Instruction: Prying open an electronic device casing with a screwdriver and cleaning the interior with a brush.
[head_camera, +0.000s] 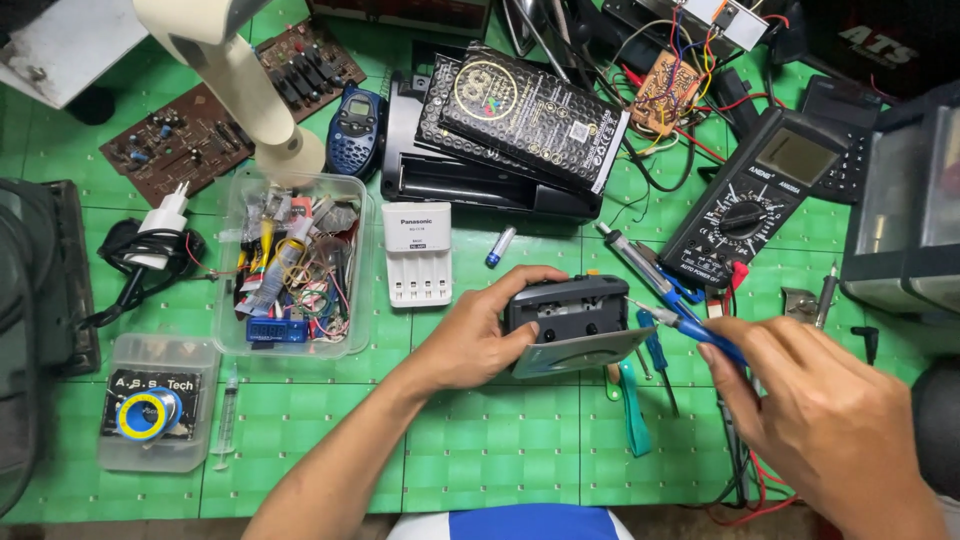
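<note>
The left hand (470, 345) grips the cassette player (578, 322), its lid open; the right hand (830, 420) holds a screwdriver (690, 328) at its side.

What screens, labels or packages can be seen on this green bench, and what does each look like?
Multimeter: upper right, dark body, blank grey screen, round dial.
Battery charger: centre, white upright box with a small label, four empty slots.
Small blue meter: inside the clear parts tub, blue display.
Solder box: lower left, clear case with black label, blue-yellow spool.
Black patterned pack: top centre, gold ring emblem.
</note>
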